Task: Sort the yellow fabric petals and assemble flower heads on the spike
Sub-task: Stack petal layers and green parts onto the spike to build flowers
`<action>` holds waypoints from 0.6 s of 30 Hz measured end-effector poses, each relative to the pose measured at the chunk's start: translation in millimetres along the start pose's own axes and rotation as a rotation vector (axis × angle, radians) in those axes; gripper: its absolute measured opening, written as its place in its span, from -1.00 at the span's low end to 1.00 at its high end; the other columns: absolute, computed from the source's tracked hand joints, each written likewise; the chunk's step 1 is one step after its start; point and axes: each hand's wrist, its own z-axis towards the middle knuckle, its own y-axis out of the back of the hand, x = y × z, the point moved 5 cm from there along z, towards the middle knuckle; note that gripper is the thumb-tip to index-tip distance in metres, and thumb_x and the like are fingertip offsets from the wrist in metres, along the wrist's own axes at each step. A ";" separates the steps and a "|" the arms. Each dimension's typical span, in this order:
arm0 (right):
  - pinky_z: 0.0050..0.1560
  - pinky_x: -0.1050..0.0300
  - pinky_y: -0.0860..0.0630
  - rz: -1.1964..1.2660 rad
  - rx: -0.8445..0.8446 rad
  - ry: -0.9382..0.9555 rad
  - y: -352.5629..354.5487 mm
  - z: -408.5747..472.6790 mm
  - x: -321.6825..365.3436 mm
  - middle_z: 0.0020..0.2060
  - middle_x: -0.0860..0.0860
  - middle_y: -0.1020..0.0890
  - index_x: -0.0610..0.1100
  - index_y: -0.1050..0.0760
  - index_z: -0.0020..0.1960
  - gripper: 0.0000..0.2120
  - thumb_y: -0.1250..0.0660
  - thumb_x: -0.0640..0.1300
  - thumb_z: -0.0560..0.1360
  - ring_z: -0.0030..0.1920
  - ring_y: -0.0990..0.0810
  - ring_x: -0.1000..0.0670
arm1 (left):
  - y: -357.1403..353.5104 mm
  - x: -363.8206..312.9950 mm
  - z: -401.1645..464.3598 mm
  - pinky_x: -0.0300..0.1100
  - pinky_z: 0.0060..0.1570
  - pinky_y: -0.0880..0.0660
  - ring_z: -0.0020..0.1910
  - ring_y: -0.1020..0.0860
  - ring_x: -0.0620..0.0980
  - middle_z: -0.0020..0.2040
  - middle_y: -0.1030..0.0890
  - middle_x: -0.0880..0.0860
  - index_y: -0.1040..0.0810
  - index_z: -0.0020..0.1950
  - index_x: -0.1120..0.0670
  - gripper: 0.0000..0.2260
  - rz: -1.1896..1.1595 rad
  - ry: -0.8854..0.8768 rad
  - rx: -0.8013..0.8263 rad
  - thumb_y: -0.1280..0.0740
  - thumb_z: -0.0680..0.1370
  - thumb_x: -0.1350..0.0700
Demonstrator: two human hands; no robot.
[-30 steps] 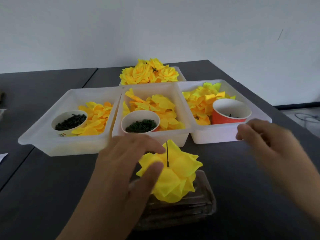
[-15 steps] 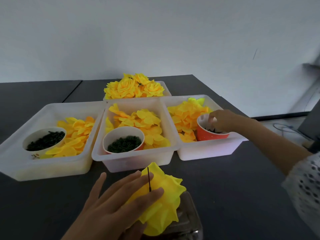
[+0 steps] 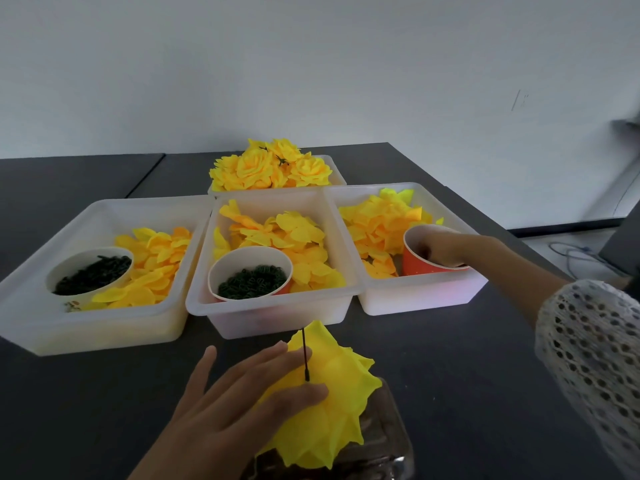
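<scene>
A thin black spike (image 3: 305, 355) stands up through a stack of yellow fabric petals (image 3: 332, 403) on a clear plastic base (image 3: 388, 445) at the near edge. My left hand (image 3: 242, 396) lies flat on the left side of that stack, fingers straight, pressing it down. My right hand (image 3: 446, 249) reaches into the orange paper cup (image 3: 426, 268) in the right tray (image 3: 422, 299); its fingertips are hidden inside the cup. Loose yellow petals fill the right tray, the middle tray (image 3: 270, 313) and the left tray (image 3: 93, 327).
A white cup of dark green parts (image 3: 251, 277) sits in the middle tray, another such cup (image 3: 90, 273) in the left tray. A rear tray (image 3: 332, 168) holds finished yellow flower heads (image 3: 270, 166). The dark table (image 3: 450, 358) ends at right, cables beyond.
My right hand moved from the table's near side up to the orange cup and went deeper into it. My left hand flattened onto the petal stack. The view tilted up slightly.
</scene>
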 end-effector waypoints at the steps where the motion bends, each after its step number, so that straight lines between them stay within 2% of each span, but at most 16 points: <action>1: -0.05 0.15 -0.35 -0.020 -0.007 0.011 0.7 -0.8 2.7 -0.05 -0.05 -0.46 -0.09 -0.45 0.10 -0.74 -0.19 -0.38 0.52 -0.06 -0.41 0.00 | -5.5 -1.5 -1.9 0.05 -0.02 -0.49 0.26 -0.44 -0.14 0.27 -0.54 -0.14 -0.36 0.24 -0.23 -0.61 0.018 -0.002 0.028 0.20 0.65 -0.22; 4: -0.09 0.15 -0.36 -0.049 -0.001 -0.003 1.9 -2.5 6.3 -0.08 -0.08 -0.48 -0.08 -0.42 0.01 -0.77 -0.18 -0.39 0.52 -0.09 -0.44 -0.02 | -7.8 -1.7 0.7 0.05 -0.07 -0.54 0.28 -0.41 -0.15 0.29 -0.52 -0.19 -0.34 0.22 -0.25 -0.64 0.038 0.013 0.027 0.20 0.65 -0.19; 6: -0.08 0.16 -0.36 -0.074 0.022 -0.036 2.1 -4.4 6.3 -0.05 -0.09 -0.50 -0.15 -0.48 0.10 -0.76 -0.17 -0.38 0.54 -0.06 -0.45 -0.04 | -6.7 -4.0 2.9 0.04 -0.08 -0.54 0.26 -0.45 -0.18 0.28 -0.50 -0.22 -0.32 0.18 -0.25 -0.68 0.027 0.041 0.047 0.20 0.66 -0.13; 9: -0.13 0.21 -0.41 -0.108 0.105 -0.101 3.4 -7.1 6.3 0.07 -0.14 -0.54 -0.20 -0.46 0.26 -0.72 -0.15 -0.32 0.58 -0.01 -0.49 -0.06 | -10.6 -5.3 3.1 0.07 -0.10 -0.55 0.26 -0.46 -0.19 0.27 -0.49 -0.24 -0.31 0.18 -0.24 -0.70 0.073 0.034 0.047 0.19 0.66 -0.10; 11: -0.14 0.19 -0.46 -0.080 0.171 -0.157 1.6 -9.8 2.6 0.06 -0.14 -0.54 -0.19 -0.43 0.30 -0.69 -0.15 -0.30 0.58 -0.01 -0.52 -0.08 | -9.8 -6.6 3.3 0.15 -0.13 -0.54 0.25 -0.51 -0.18 0.26 -0.53 -0.24 -0.32 0.23 -0.20 -0.72 0.117 0.025 0.028 0.09 0.63 -0.12; 14: -0.04 0.08 -0.52 0.027 0.169 -0.185 -2.0 -8.9 -6.1 0.10 -0.11 -0.51 -0.10 -0.34 0.39 -0.59 -0.18 -0.30 0.57 0.05 -0.53 -0.12 | -12.1 -9.3 2.1 0.31 -0.19 -0.50 0.18 -0.58 -0.11 0.25 -0.56 -0.19 -0.31 0.33 -0.13 -0.56 0.191 0.024 0.027 -0.05 0.48 -0.18; 16: -0.02 0.06 -0.52 0.075 0.145 -0.151 -3.6 -7.2 -7.8 0.10 -0.11 -0.51 -0.03 -0.34 0.36 -0.56 -0.19 -0.34 0.54 0.05 -0.52 -0.11 | -16.5 -9.8 0.1 0.35 -0.20 -0.49 0.19 -0.58 -0.08 0.27 -0.55 -0.17 -0.31 0.36 -0.11 -0.53 0.228 0.045 0.060 -0.05 0.48 -0.19; 18: -0.02 0.02 -0.52 0.099 0.109 -0.108 -2.8 -7.0 -5.6 0.07 -0.10 -0.52 0.05 -0.38 0.15 -0.62 -0.19 -0.38 0.50 0.03 -0.51 -0.10 | -18.5 -10.7 -1.8 0.39 -0.20 -0.46 0.19 -0.58 -0.03 0.28 -0.55 -0.14 -0.37 0.36 -0.12 -0.57 0.227 0.064 0.073 0.02 0.57 -0.20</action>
